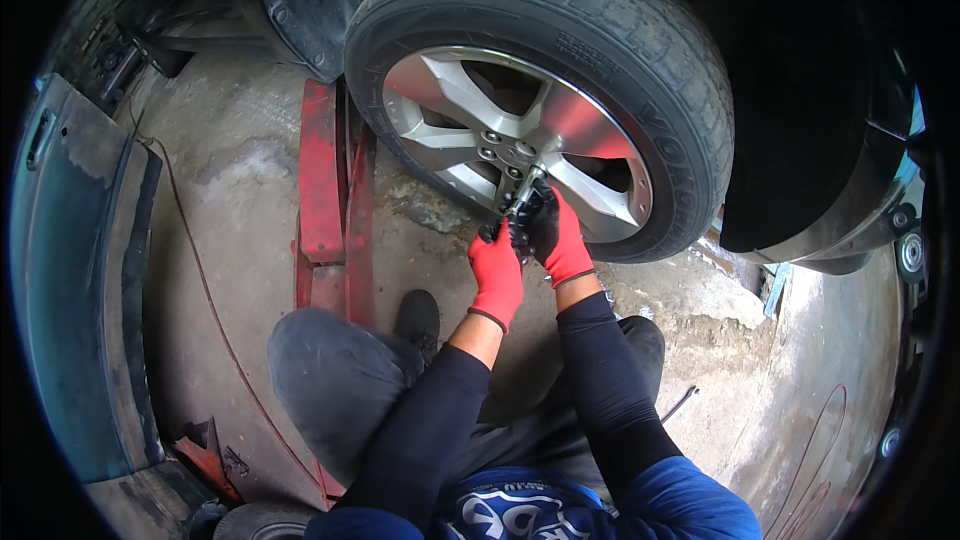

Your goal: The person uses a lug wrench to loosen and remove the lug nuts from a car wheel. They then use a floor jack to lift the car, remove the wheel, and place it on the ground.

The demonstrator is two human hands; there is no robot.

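Observation:
A car wheel with a black tire (690, 120) and a silver alloy rim (590, 190) stands in front of me, its lug nuts around the hub. A silver metal tool (526, 188), like a socket wrench, points at the lower part of the hub, close to a lug nut. My right hand (560, 230), in a red and black glove, is closed around it just below the rim's center. My left hand (496, 265), gloved alike, is closed at its lower end. The dark fingers hide most of the tool's body, so its exact kind is unclear.
A red metal lift arm (322, 175) lies left of the wheel. Farther left stands a detached teal car door (75, 270), with a thin hose (205, 290) running past it. A wrench (680, 403) lies on the concrete at right, near a red cable (815, 450).

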